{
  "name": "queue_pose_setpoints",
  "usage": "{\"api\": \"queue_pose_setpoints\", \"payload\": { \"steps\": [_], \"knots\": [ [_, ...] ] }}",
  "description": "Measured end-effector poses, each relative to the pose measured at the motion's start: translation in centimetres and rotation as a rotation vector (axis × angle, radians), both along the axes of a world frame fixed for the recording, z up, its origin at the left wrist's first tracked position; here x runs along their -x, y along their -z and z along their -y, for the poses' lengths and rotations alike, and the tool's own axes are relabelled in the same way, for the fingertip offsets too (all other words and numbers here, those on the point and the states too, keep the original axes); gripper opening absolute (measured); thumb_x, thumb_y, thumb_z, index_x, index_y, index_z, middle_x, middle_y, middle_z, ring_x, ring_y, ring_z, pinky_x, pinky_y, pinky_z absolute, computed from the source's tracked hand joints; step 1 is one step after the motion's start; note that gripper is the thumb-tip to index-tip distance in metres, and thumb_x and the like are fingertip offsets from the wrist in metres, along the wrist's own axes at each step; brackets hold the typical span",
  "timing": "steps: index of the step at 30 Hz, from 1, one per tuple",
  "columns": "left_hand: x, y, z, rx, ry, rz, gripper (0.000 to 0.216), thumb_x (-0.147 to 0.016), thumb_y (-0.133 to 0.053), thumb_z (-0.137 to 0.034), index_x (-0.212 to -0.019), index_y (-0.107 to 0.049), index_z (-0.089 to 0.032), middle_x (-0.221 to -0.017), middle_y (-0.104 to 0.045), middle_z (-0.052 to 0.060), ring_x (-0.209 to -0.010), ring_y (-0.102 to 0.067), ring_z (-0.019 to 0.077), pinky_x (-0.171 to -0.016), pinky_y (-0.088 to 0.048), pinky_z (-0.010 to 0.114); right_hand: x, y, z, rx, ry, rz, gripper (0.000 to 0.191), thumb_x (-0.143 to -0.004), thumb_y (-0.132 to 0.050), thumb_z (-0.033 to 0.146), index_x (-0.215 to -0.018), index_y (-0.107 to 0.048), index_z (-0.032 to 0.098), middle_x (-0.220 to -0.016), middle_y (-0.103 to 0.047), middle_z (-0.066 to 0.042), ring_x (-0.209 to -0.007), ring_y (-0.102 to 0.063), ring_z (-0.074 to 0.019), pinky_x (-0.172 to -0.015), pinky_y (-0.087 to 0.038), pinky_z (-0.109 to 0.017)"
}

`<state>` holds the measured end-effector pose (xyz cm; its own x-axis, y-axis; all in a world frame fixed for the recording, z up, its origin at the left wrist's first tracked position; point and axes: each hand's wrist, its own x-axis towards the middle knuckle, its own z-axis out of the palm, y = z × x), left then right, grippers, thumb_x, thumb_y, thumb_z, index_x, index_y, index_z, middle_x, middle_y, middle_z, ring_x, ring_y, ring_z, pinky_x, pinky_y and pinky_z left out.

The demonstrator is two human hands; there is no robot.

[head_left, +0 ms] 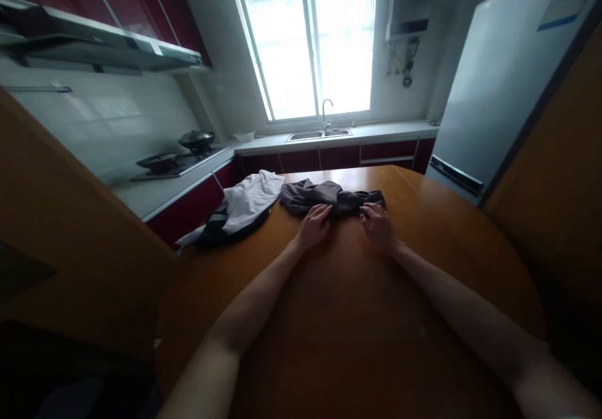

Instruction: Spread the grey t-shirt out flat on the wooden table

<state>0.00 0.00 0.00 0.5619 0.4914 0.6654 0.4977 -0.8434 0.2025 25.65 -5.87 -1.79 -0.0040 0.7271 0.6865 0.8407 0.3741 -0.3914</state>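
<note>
Resting flat with fingers apart, the left hand [312, 226] and right hand [379, 225] are pressing the near edge of the dark garment [329, 197], bare table [357, 318] lying open before them.

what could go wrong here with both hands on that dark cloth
1. The dark garment lies bunched near the far edge of the wooden table; a push from the left hand or right hand might slide it off.
2. The white garment already overhangs the table's left edge and might drop if nudged.

The left hand [313, 226] and right hand [379, 224] hide part of the grey garment's [329, 196] near edge.
</note>
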Motion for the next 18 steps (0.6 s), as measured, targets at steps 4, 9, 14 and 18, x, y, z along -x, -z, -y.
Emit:
{"api": "queue_pose_setpoints", "payload": {
  "steps": [4, 9, 14, 18],
  "knots": [
    [-2.1, -0.7, 2.7, 0.054, 0.352, -0.216, 0.055, -0.089, -0.057, -0.017, -0.144, -0.055, -0.023, -0.141, -0.060, 0.009, -0.131, -0.054, 0.0241, -0.111, -0.047, 0.041, -0.1, 0.0, 0.0, 0.094, -0.018, -0.066, 0.041, -0.102, -0.040, 0.038, -0.129, -0.062, 0.016, -0.122, -0.070, -0.014, -0.116, -0.061, -0.0294, -0.102, -0.044, -0.045],
    [-2.8, -0.8, 3.7, 0.147, 0.358, -0.184, 0.031, -0.094, -0.052, -0.019, -0.117, -0.073, -0.021, -0.114, -0.074, 0.007, -0.104, -0.069, 0.0188, -0.096, -0.054, 0.032, 0.0, 0.3, 0.1, 0.235, -0.104, -0.049, 0.049, -0.097, -0.054, 0.042, -0.139, -0.056, 0.016, -0.110, -0.073, -0.011, -0.106, -0.066, -0.0280, -0.096, -0.048, -0.041],
    [-1.8, -0.8, 2.5, 0.179, -0.053, 0.028, 0.028, -0.097, -0.048, -0.021, -0.111, -0.072, -0.022, -0.107, -0.074, 0.006, -0.104, -0.067, 0.0208, -0.101, -0.050, 0.037, 0.8, 0.4, 0.1, 0.302, -0.184, -0.077, 0.058, -0.087, -0.059, 0.023, -0.144, -0.050, 0.020, -0.121, -0.069, -0.009, -0.107, -0.064, -0.0248, -0.098, -0.048, -0.039],
    [-0.9, -0.3, 0.9, 0.145, -0.367, 0.188, 0.036, -0.093, -0.051, -0.017, -0.127, -0.063, -0.022, -0.129, -0.066, 0.008, -0.124, -0.057, 0.0239, -0.110, -0.043, 0.040, 0.8, -0.2, 0.1, 0.216, -0.072, -0.058, 0.065, -0.079, -0.052, 0.013, -0.144, -0.050, 0.016, -0.125, -0.064, -0.012, -0.117, -0.056, -0.0281, -0.103, -0.044, -0.041]
  ]
}}
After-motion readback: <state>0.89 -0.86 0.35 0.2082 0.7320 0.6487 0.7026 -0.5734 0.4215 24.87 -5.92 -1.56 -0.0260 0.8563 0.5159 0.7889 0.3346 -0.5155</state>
